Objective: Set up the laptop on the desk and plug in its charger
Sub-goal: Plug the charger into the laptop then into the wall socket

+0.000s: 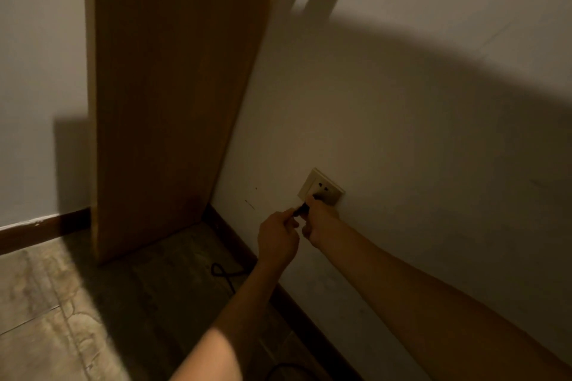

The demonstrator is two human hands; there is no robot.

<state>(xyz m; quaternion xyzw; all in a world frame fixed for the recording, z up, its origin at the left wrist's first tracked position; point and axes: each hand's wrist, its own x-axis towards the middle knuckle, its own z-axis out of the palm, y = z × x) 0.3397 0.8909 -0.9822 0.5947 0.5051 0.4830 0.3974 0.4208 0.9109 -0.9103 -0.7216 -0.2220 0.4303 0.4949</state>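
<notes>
Fingers of the right hand pinch the black plug at the wall socket; the left hand holds its back end. Cord lies on the floor. Plug looks nearly in; the laptop is not in view

No readable text, label or number anywhere, not even on the wall socket.

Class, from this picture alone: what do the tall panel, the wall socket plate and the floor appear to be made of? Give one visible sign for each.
Tall panel: probably wood or wood-look laminate, matt; even brown, faint grain.
Wall socket plate: likely smooth cream plastic; moulded square, raised edge.
Floor: seemingly worn stone-look tile or vinyl; mottled pattern, thin joint lines.
</notes>
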